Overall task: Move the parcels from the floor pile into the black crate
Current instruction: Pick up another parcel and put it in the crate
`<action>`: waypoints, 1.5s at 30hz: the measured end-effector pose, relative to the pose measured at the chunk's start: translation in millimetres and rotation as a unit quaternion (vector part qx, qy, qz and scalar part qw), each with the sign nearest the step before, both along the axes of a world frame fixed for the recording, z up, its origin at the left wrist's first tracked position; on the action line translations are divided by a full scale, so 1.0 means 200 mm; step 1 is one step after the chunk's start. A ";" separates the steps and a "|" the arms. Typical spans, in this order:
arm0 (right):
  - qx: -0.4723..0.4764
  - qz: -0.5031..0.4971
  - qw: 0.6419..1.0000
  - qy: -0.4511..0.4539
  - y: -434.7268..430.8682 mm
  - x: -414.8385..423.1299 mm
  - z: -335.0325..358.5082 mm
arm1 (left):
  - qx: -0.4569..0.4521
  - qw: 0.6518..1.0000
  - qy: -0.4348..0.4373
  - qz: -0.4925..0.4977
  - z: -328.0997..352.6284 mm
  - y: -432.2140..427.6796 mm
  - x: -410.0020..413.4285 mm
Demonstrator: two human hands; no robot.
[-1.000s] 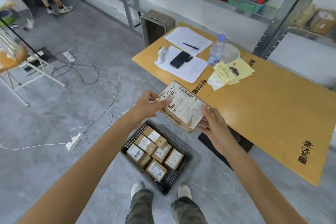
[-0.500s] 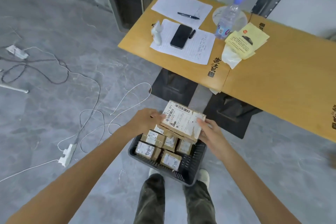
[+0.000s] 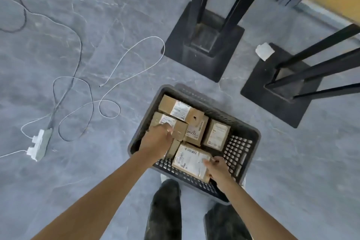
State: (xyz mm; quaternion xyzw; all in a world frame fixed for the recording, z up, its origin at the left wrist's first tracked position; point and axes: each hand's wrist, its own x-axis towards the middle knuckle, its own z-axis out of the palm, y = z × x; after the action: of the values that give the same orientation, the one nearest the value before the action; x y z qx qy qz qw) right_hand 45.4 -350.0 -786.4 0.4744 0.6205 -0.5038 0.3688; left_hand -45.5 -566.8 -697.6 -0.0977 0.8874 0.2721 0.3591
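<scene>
Two hands: both inside the black crate [image 3: 238,148].
Left hand [image 3: 157,139]: fingers curled over a small parcel [image 3: 165,122].
Right hand [image 3: 217,167]: gripping the large parcel [image 3: 190,160] by its near corner.
Large parcel: flat in the black crate, label up.
Setting: black crate on the floor [image 3: 58,191], near table legs [image 3: 212,25].

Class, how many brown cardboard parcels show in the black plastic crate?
6: far-corner parcel, left-wall parcel, scribbled centre parcel, right parcel, half-hidden parcel by left hand, large front parcel in right hand. Others may be hidden.
</scene>
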 end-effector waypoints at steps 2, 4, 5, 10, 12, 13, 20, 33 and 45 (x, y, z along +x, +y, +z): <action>-0.005 0.013 1.000 -0.009 -0.05 0.02 -0.23 | 0.003 1.000 0.009 0.015 -0.18 -0.02 0.03; 0.010 0.033 0.999 -0.020 -0.12 0.03 -0.42 | 0.015 0.999 0.012 0.030 -0.32 -0.04 0.07; 0.031 0.051 0.998 -0.022 -0.15 0.03 -0.50 | 0.019 0.999 0.014 0.038 -0.38 -0.05 0.09; 0.102 0.054 0.993 -0.032 -0.26 0.02 -0.77 | 0.015 0.998 0.010 0.059 -0.57 -0.12 0.20; 0.070 -0.001 0.995 -0.069 -0.29 0.01 -0.78 | 0.013 0.998 0.001 0.058 -0.58 -0.14 0.23; 0.052 -0.015 0.995 -0.087 -0.30 0.01 -0.76 | 0.017 0.998 -0.005 0.060 -0.57 -0.14 0.24; -0.014 0.109 0.994 -0.014 -0.14 -0.10 -0.32 | 0.022 1.000 0.009 0.002 -0.19 -0.05 0.12; 0.035 0.067 0.883 0.463 0.43 -0.75 2.38 | 0.157 0.914 0.333 -0.169 2.02 0.71 -0.56; 0.347 -0.087 0.671 0.649 1.26 0.04 3.82 | 0.311 0.737 0.496 -0.339 3.37 1.62 -0.17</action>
State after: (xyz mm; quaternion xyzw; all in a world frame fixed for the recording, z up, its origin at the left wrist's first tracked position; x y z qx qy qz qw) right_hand 52.9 -97.6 -22.5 0.1730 0.7898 -0.4626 -0.3638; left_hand -80.1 -243.4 -23.9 0.4751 0.7801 0.4036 -0.0530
